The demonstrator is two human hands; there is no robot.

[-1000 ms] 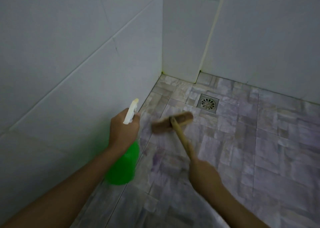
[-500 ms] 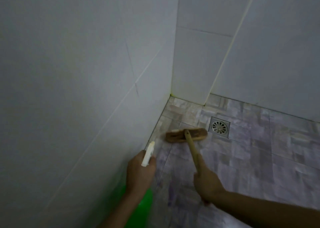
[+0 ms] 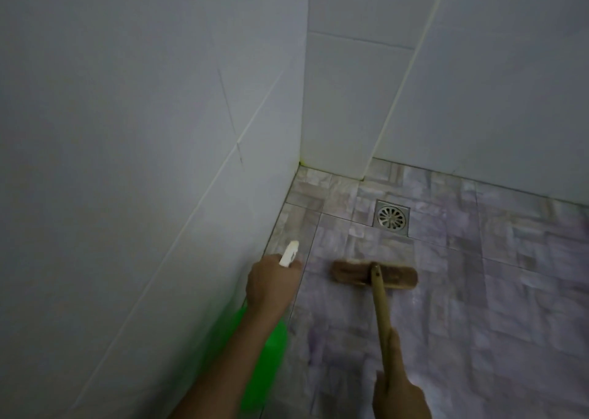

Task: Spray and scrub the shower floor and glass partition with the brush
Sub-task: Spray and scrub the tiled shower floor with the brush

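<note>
Shower floor [image 3: 446, 291], tiled, brush [image 3: 375, 275] head flat on it short of the drain [image 3: 392, 217]; right hand [image 3: 400, 396] fingers wrapped round the handle, left hand [image 3: 272, 286] gripping the green spray bottle [image 3: 271, 351] near the wall [image 3: 143, 163]; risk: wet tiles let the brush skid.

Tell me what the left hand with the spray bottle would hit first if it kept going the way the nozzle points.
Probably the floor tiles along the left wall, short of the corner. The left hand aims the spray bottle up the wall's base; depth is unclear, so it might graze the wall first.
</note>
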